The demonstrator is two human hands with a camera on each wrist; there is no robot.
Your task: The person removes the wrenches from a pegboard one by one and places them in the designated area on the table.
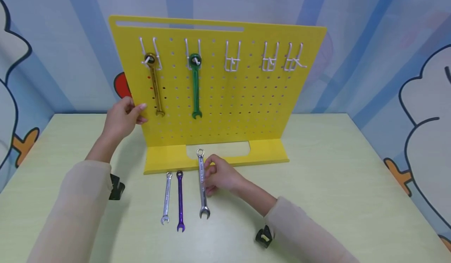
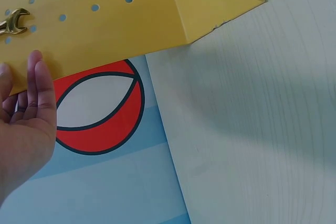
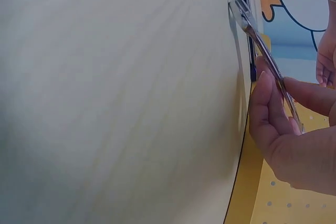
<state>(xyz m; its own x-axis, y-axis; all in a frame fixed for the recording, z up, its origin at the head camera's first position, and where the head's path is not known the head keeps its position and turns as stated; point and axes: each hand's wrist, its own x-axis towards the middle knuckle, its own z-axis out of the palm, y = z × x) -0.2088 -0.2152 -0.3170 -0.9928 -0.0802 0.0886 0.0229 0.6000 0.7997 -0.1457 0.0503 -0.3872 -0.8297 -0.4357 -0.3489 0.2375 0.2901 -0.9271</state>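
Note:
My right hand (image 1: 222, 175) pinches a large silver combination wrench (image 1: 202, 184) between thumb and fingers, its open end toward me. The right wrist view shows this wrench (image 3: 268, 53) tilted, one end off the tabletop. At the left edge of a yellow pegboard (image 1: 225, 118), my left hand (image 1: 121, 118) grips the board, near the gold wrench's (image 1: 156, 87) lower end. That gold wrench and a green wrench (image 1: 195, 89) hang by their ring ends on white hooks. A smaller silver wrench (image 1: 167, 198) and a purple wrench (image 1: 180, 202) lie on the table, left of the held one.
Several white wire hooks, among them a middle hook (image 1: 232, 61) and a far-right hook (image 1: 293, 59), carry nothing. The board's base (image 1: 271, 149) rests on the pale wooden table (image 1: 327, 184). Behind stands a blue wall (image 1: 352, 28) with cartoon drawings.

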